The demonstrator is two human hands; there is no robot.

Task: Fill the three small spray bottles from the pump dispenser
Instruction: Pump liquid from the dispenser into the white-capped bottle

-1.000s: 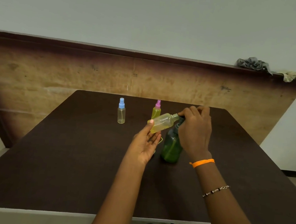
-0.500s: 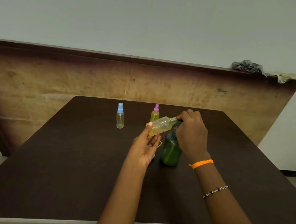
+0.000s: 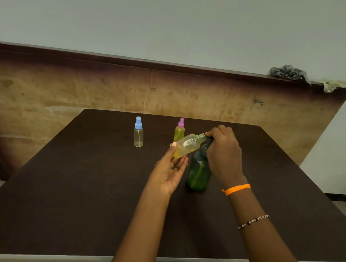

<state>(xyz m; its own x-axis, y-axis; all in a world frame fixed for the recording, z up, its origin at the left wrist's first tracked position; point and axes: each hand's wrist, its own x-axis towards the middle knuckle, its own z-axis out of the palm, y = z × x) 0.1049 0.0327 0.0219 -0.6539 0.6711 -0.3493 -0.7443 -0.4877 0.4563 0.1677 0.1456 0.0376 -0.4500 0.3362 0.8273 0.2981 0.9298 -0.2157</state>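
Note:
My left hand holds an uncapped small bottle of yellow liquid, tilted with its threaded neck toward the pump nozzle. The green pump dispenser stands upright mid-table. My right hand curls over its dark pump head, hiding most of it. A small bottle with a pink spray cap, filled with yellow liquid, stands just behind the tilted one. Farther left stands a clear bottle with a blue spray cap that looks nearly empty.
Everything sits on a dark brown table whose near edge runs along the bottom of the view. A worn wooden panel rises behind it, with a grey crumpled cloth on its top ledge at the right.
The view has shifted slightly as my head moved. Both hands, the tilted bottle and the dispenser keep the same arrangement.

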